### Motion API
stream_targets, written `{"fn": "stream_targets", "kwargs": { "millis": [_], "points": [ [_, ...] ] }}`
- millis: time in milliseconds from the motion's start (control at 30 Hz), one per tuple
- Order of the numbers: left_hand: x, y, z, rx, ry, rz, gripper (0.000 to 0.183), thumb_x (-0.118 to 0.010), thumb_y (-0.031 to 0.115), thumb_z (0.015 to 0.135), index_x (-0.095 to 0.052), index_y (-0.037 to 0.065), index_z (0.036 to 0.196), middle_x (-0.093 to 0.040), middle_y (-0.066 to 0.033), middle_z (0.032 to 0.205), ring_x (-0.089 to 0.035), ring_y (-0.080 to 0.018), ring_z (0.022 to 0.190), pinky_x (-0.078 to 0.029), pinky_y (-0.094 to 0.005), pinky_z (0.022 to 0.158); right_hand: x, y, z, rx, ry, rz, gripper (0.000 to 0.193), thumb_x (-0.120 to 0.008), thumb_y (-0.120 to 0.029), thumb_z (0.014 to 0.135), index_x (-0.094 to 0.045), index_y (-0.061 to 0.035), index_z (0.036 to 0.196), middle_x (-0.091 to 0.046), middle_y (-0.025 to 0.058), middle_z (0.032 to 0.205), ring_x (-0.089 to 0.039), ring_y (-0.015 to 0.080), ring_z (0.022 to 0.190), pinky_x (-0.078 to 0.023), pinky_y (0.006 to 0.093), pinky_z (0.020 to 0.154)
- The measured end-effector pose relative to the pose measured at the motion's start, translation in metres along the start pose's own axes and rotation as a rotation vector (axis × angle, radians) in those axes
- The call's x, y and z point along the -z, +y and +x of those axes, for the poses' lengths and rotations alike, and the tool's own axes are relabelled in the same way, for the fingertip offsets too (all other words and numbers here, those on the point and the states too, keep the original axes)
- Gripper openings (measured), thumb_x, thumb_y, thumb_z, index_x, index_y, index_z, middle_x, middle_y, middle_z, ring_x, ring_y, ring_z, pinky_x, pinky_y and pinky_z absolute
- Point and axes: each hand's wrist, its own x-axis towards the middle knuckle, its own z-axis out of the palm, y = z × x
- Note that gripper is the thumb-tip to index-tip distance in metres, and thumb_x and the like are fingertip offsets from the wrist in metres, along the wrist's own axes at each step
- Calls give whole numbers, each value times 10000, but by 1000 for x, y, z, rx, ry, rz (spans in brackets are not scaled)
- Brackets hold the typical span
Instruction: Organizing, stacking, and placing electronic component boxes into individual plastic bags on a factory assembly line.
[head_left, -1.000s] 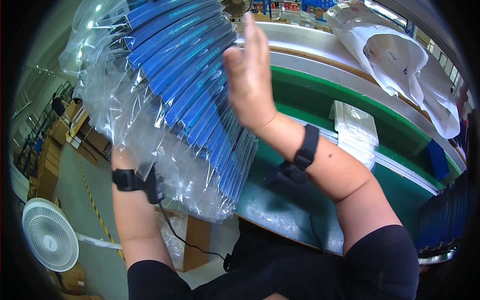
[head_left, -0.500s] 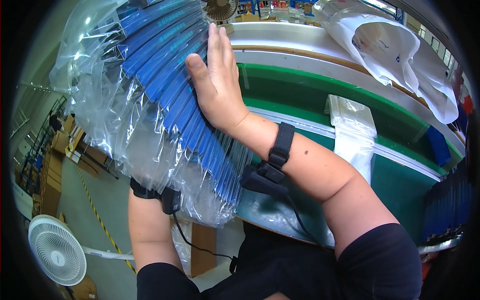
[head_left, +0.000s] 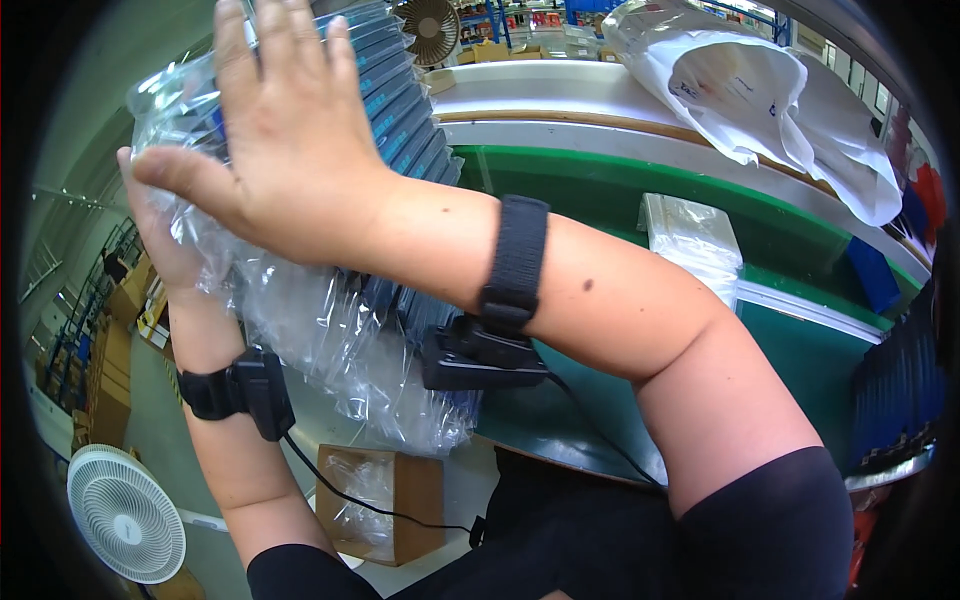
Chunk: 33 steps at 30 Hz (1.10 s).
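Since before, the right hand (head_left: 290, 150) has been slid across the bagged blue stack (head_left: 400, 120), pressed flat; the left hand (head_left: 170, 240) is clamped underneath it.

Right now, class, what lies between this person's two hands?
In the head view, a clear plastic bag of blue strips sits between left hand and right hand.

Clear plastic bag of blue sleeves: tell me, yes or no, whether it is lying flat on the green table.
No: the clear plastic bag of blue sleeves is held up between the left hand and right hand, above the green table.
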Motion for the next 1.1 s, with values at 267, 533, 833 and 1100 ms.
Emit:
{"fn": "stream_targets", "kwargs": {
  "millis": [267, 533, 833, 1100],
  "points": [
    [-18, -2, -7, -8, 204, 130, 605, -309, 548, 937, -454, 54, 1255, -530, -114, 1183, -509, -253, 1091, -408, -430, 949, 2, 25, 3, 125, 58, -28, 985, -438, -701, 794, -303, 116, 1327, -323, 334, 1355, -254, 436, 1320, -167, 464, 1098],
    [-34, 13, -38, 14, 429, 63, 729, -272, 576, 923, -312, 7, 1378, -407, -222, 1339, -414, -343, 1229, -343, -495, 1017, 31, 18, -10, -88, 47, 114, 1047, -398, -753, 772, -272, 112, 1350, -275, 338, 1383, -206, 413, 1347, -122, 454, 1112],
    [-61, 17, -162, -578, 506, 569, 645, -220, 468, 960, -429, -86, 1216, -504, -255, 1203, -480, -362, 1148, -367, -459, 997, 190, -46, -76, -1363, -273, 577, 373, -613, -344, 865, -572, -24, 1052, -593, 72, 972, -558, 157, 897, -439, 334, 784],
    [-146, -111, -245, 240, -959, 784, 436, -680, 85, 736, -564, 27, 1153, -488, -179, 1215, -469, -344, 1129, -384, -393, 952, 339, -107, -123, -1527, -81, 345, 330, -564, -279, 906, -563, -13, 1100, -613, 81, 978, -603, 144, 875, -486, 272, 732]
  ]
}}
